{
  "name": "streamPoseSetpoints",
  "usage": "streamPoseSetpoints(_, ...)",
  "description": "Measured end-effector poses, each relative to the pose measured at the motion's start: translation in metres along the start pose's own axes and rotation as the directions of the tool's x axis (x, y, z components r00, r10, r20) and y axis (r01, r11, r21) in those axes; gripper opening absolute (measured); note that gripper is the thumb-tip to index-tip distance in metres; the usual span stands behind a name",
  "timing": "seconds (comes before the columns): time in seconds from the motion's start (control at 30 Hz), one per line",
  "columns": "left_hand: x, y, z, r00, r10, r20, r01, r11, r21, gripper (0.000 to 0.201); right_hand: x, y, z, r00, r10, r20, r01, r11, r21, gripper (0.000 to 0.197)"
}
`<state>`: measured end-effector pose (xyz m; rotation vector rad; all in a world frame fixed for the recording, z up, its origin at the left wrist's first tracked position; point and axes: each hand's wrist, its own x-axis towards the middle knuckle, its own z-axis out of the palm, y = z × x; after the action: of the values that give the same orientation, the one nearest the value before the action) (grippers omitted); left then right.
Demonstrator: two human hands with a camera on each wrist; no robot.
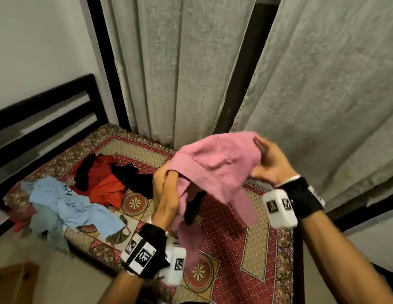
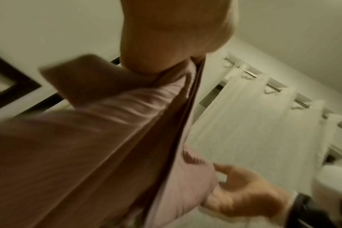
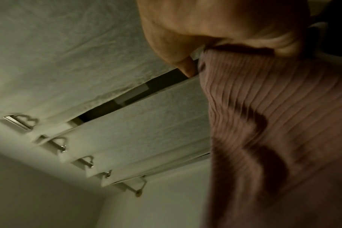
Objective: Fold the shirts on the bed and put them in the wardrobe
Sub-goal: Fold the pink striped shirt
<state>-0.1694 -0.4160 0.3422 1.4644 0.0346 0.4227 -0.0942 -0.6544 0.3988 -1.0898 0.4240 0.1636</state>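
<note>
Both of our hands hold the pink shirt [image 1: 215,170] up in the air above the bed [image 1: 233,233], in front of the grey curtains [image 1: 191,73]. From the head view we see the left hand [image 1: 167,189] clutching one bunched end of it low and near us, and the right hand [image 1: 270,163] gripping the other end higher and farther right, so the shirt's long axis runs from lower left up to upper right, with a loose length of cloth hanging from the left hand down toward the patterned bedspread. Only the head view shows the other clothes: a light blue shirt [image 1: 70,205] sprawled at the bed's left edge and partly over it, and a red and black pile [image 1: 107,178] beside it toward the headboard [image 1: 44,113]. The left wrist view shows the ribbed cloth [image 2: 88,146] pulled taut below that fist [image 2: 176,35], and the right hand [image 2: 246,194] farther off; the right wrist view shows the thumb and curled fingers [image 3: 215,30] pinching the ribbed fabric [image 3: 273,123], with a small white tag at the grip. Both wrist views catch the curtain rod and rings, which the head view cuts off. Much of the bedspread under the shirt lies bare, from the pile across to the right edge.
</note>
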Motion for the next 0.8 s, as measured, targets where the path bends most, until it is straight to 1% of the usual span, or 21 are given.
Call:
streamPoseSetpoints(0.03, 0.004, 0.014, 0.002, 0.995, 0.063, 0.083, -0.065, 0.998, 0.024, 0.033, 0.005, 0.026, -0.015, 0.991, 0.129, -0.026, -0.130, 0.991, -0.023, 0.029)
streamPoseSetpoints(0.07, 0.006, 0.021, 0.005, 0.986, 0.083, 0.146, -0.089, 0.995, 0.035, 0.039, 0.009, 0.049, -0.025, 0.971, 0.238, -0.018, -0.238, 0.969, -0.064, 0.028)
streamPoseSetpoints(0.1, 0.009, 0.024, 0.008, 0.977, 0.090, 0.194, -0.101, 0.994, 0.051, 0.040, 0.007, 0.066, -0.028, 0.948, 0.318, 0.009, -0.315, 0.944, -0.093, 0.025)
streamPoseSetpoints(0.17, 0.014, 0.018, 0.011, 0.971, 0.040, 0.234, -0.071, 0.989, 0.126, 0.037, 0.007, 0.088, -0.028, 0.915, 0.401, 0.052, -0.392, 0.912, -0.123, 0.024)
streamPoseSetpoints(0.23, 0.019, 0.003, 0.005, 0.973, -0.044, 0.226, 0.005, 0.985, 0.170, 0.033, 0.011, 0.097, -0.024, 0.901, 0.423, 0.093, -0.417, 0.905, -0.081, 0.031)
streamPoseSetpoints(0.3, 0.024, -0.009, -0.008, 0.965, -0.131, 0.225, 0.090, 0.979, 0.182, 0.029, 0.018, 0.095, -0.017, 0.899, 0.424, 0.107, -0.418, 0.906, -0.070, 0.036)
streamPoseSetpoints(0.37, 0.030, -0.022, -0.030, 0.950, -0.181, 0.255, 0.147, 0.978, 0.145, 0.023, 0.031, 0.087, -0.005, 0.917, 0.395, 0.065, -0.390, 0.918, -0.074, 0.037)
streamPoseSetpoints(0.4, 0.032, -0.028, -0.045, 0.944, -0.214, 0.252, 0.183, 0.973, 0.141, 0.027, 0.040, 0.081, 0.003, 0.927, 0.372, 0.054, -0.369, 0.928, -0.049, 0.042)
streamPoseSetpoints(0.43, 0.033, -0.039, -0.065, 0.927, -0.265, 0.267, 0.222, 0.958, 0.180, 0.031, 0.053, 0.076, 0.013, 0.938, 0.343, 0.051, -0.341, 0.939, -0.042, 0.053)
streamPoseSetpoints(0.47, 0.032, -0.052, -0.083, 0.891, -0.343, 0.298, 0.266, 0.926, 0.269, 0.034, 0.063, 0.069, 0.020, 0.945, 0.325, 0.046, -0.323, 0.945, -0.039, 0.064)
streamPoseSetpoints(0.5, 0.033, -0.067, -0.104, 0.845, -0.426, 0.323, 0.289, 0.872, 0.395, 0.035, 0.073, 0.066, 0.036, 0.946, 0.320, 0.048, -0.318, 0.947, -0.053, 0.062)
streamPoseSetpoints(0.53, 0.034, -0.088, -0.129, 0.786, -0.524, 0.329, 0.296, 0.785, 0.544, 0.036, 0.085, 0.066, 0.057, 0.954, 0.298, 0.030, -0.294, 0.952, -0.089, 0.043)
streamPoseSetpoints(0.57, 0.032, -0.100, -0.147, 0.707, -0.636, 0.310, 0.284, 0.655, 0.700, 0.038, 0.096, 0.067, 0.077, 0.960, 0.278, 0.031, -0.272, 0.954, -0.127, 0.017)
streamPoseSetpoints(0.6, 0.031, -0.110, -0.165, 0.640, -0.726, 0.251, 0.275, 0.521, 0.808, 0.040, 0.109, 0.069, 0.099, 0.964, 0.264, 0.040, -0.254, 0.953, -0.166, 0.008)
streamPoseSetpoints(0.63, 0.034, -0.118, -0.186, 0.614, -0.760, 0.211, 0.298, 0.472, 0.830, 0.041, 0.127, 0.075, 0.125, 0.967, 0.255, 0.028, -0.242, 0.944, -0.225, 0.018)
streamPoseSetpoints(0.67, 0.040, -0.123, -0.203, 0.626, -0.750, 0.212, 0.344, 0.511, 0.788, 0.043, 0.140, 0.080, 0.152, 0.969, 0.247, 0.025, -0.230, 0.933, -0.278, 0.022)
streamPoseSetpoints(0.7, 0.051, -0.125, -0.224, 0.662, -0.716, 0.222, 0.394, 0.585, 0.709, 0.044, 0.153, 0.085, 0.182, 0.971, 0.236, 0.033, -0.214, 0.923, -0.320, 0.024)
streamPoseSetpoints(0.73, 0.062, -0.121, -0.239, 0.714, -0.668, 0.207, 0.419, 0.646, 0.638, 0.041, 0.165, 0.087, 0.206, 0.971, 0.235, 0.035, -0.208, 0.911, -0.356, 0.026)
streamPoseSetpoints(0.77, 0.078, -0.117, -0.255, 0.773, -0.619, 0.140, 0.428, 0.671, 0.605, 0.032, 0.179, 0.087, 0.231, 0.972, 0.230, 0.038, -0.199, 0.904, -0.377, 0.028)
streamPoseSetpoints(0.8, 0.099, -0.111, -0.275, 0.832, -0.551, 0.065, 0.408, 0.688, 0.600, 0.024, 0.191, 0.085, 0.261, 0.974, 0.223, 0.048, -0.187, 0.900, -0.394, 0.029)
